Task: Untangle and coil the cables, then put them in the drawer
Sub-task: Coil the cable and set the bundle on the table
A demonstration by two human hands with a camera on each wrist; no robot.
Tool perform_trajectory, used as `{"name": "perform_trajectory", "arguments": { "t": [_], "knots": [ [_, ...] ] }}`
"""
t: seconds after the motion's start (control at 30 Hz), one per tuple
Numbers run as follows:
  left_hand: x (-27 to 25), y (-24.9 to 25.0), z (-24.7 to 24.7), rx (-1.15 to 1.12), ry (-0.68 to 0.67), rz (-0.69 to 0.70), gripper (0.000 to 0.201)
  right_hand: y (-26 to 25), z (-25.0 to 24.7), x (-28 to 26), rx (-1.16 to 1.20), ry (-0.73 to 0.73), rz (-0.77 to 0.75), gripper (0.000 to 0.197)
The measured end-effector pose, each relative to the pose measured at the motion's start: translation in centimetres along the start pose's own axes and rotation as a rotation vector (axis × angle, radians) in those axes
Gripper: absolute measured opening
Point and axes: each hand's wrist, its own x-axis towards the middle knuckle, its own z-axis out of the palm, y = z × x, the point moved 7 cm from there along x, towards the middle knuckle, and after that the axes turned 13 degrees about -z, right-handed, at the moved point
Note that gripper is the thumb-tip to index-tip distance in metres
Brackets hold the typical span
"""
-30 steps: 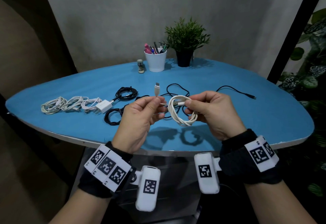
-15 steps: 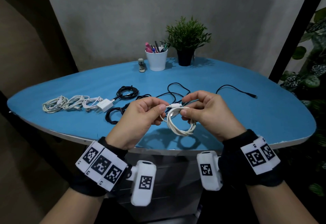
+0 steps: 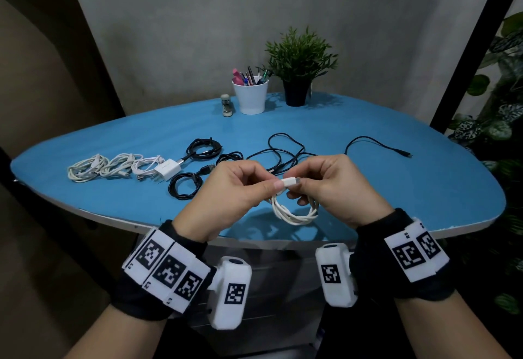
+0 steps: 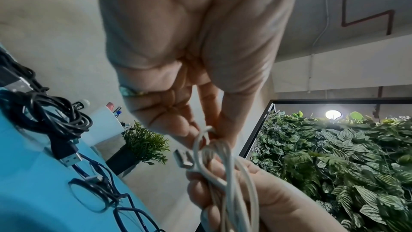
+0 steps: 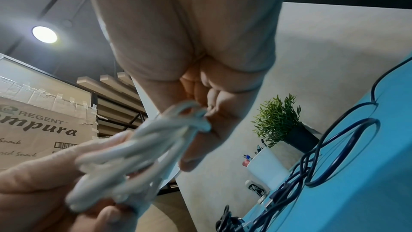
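White and slack, hanging in mid-frame of the head view: coiled cable [image 3: 294, 211] held above the near edge of the blue table [image 3: 424, 189], loops drooping below both hands. At the centre left, left hand [image 3: 229, 191] pinching the cable's loose end beside the connector [image 3: 291, 181], fingers curled; just right of it, right hand [image 3: 336, 189] curled round the top of the loops, holding the bundle together. Likely risks, judged from this: a loosened pinch before the tail is tucked, letting the springy loops fall open; a tail wrapped too loosely, leaving a coil that unravels on the way to the drawer; a hard tug at the connector, kinking the cord. Looks thin, smooth, several turns, uneven in size. Further up the frame, from left to right: 3 white bundles [image 3: 107, 164] already coiled, black coils [image 3: 203, 147], and a loose black cable [image 3: 379, 146] still sprawled. Drawer not identifiable in any view.
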Motion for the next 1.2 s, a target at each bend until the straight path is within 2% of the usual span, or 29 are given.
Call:
{"name": "perform_trajectory", "arguments": {
  "t": [0.13, 0.27, 0.43, 0.57, 0.67, 0.87, 0.97, 1.07, 1.2],
  "knots": [
    [0.3, -0.4, -0.3, 0.053, 0.006, -0.05, 0.01, 0.2, 0.2, 0.0, -0.016, -0.007, 0.001, 0.014],
    [0.5, -0.4, 0.0, 0.104, -0.023, -0.09, 0.009, 0.9, 0.7, -0.1, -0.027, -0.079, 0.042, 0.015],
    [0.5, -0.8, 0.3, 0.139, -0.026, -0.127, 0.021, 1.5, 0.9, -0.4, -0.013, -0.162, 0.098, 0.018],
    [0.4, -0.7, 0.4, 0.183, 0.008, -0.104, 0.013, 1.5, 0.9, -0.3, -0.01, -0.166, 0.116, 0.021],
    [0.5, -0.4, 0.6, 0.309, 0.013, -0.072, 0.009, 1.7, 1.1, -0.2, -0.044, -0.175, 0.113, 0.021],
    [0.8, -1.1, 0.8, 0.403, -0.035, -0.103, 0.008, 1.8, 1.6, -0.4, -0.066, -0.202, 0.112, 0.025],
    [0.9, -1.2, 0.7, 0.392, -0.013, -0.091, 0.007, 1.6, 1.6, -0.5, 0.002, -0.195, 0.114, 0.025],
    [0.9, -1.0, 0.5, 0.364, 0.019, -0.052, 0.008, 1.1, 1.5, -0.5, 0.101, -0.182, 0.102, 0.014],
    [0.9, -0.6, 0.5, 0.377, 0.041, 0.012, 0.008, 0.9, 1.1, -0.5, 0.146, -0.13, 0.102, 0.023]
  ]
}}
